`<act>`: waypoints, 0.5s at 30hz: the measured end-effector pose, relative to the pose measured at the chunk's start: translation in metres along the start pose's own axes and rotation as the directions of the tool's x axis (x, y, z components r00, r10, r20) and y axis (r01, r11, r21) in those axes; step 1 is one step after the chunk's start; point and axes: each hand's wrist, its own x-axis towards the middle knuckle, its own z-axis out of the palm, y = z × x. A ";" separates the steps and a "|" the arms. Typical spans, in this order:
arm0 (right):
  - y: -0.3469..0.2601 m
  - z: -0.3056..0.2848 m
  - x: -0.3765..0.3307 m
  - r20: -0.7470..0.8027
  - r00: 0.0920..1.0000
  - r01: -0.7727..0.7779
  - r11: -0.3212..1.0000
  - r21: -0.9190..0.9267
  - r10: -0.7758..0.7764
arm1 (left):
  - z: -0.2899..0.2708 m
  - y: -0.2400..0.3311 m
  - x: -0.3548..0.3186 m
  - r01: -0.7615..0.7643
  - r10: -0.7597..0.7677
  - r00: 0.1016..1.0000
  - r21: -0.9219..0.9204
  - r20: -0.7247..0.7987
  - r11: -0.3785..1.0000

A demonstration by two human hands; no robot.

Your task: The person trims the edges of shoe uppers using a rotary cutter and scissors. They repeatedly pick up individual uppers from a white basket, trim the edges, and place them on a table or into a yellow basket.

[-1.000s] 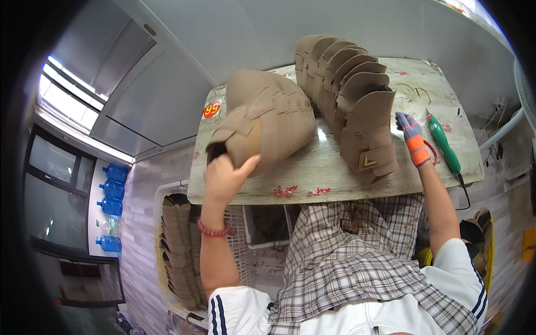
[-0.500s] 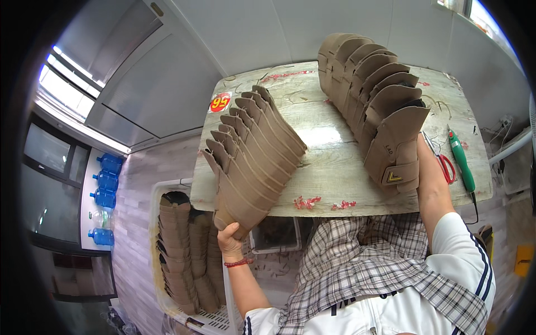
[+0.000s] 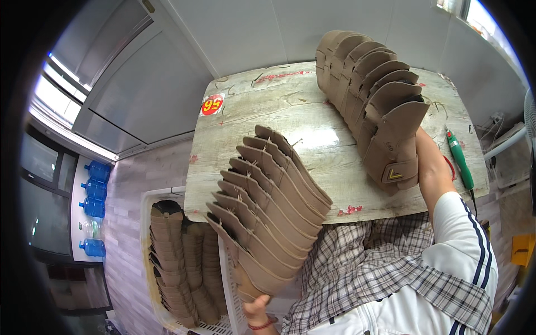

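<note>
My left hand (image 3: 257,311), with a red bracelet at the wrist, is closed on the near end of a nested stack of brown shoe uppers (image 3: 273,218). Loose thread ends stick out along the stack's upper edges. It slants from above the white crate up over the table's front edge. At the right, a second stack of brown uppers (image 3: 363,95) with strap pieces and a yellow V-shaped mark runs toward the back. My right forearm (image 3: 432,167) reaches behind this stack's near end. My right hand and its fingers are hidden there.
A green-handled tool (image 3: 459,159) with a cord and red-handled scissors (image 3: 450,167) lie beside my right forearm on the worn table (image 3: 262,106). Left of me, a white plastic crate (image 3: 146,218) holds more stacked uppers (image 3: 173,262). Blue water bottles (image 3: 95,207) line the far left.
My left hand has drawn its stack toward me and slightly right, partly off the table's front edge. The right-hand stack has barely moved, and my right forearm still reaches behind it.
</note>
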 end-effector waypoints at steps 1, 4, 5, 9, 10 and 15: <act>-0.002 0.003 0.003 0.006 1.000 0.002 1.000 -0.001 -0.002 | 0.004 -0.007 -0.008 0.005 -0.005 1.000 -0.031 0.001 1.000; -0.005 0.013 0.004 0.001 1.000 0.019 0.999 -0.028 -0.019 | 0.010 -0.041 -0.023 0.041 -0.039 0.999 -0.120 0.016 0.992; -0.005 0.017 0.006 -0.002 1.000 0.020 0.999 -0.034 -0.020 | 0.010 -0.046 -0.030 0.061 -0.059 0.998 -0.140 0.020 0.988; -0.006 0.021 0.008 -0.018 1.000 0.023 0.998 -0.054 -0.024 | 0.030 0.023 -0.028 0.165 -0.154 0.982 -0.098 0.106 0.982; -0.007 0.026 0.008 -0.016 0.999 0.027 0.998 -0.057 -0.028 | 0.034 0.034 -0.028 0.172 -0.159 0.977 -0.075 0.144 0.982; -0.016 0.046 0.016 -0.008 0.999 0.050 0.996 -0.077 -0.050 | 0.043 0.038 -0.037 0.142 -0.133 0.947 -0.010 0.293 0.990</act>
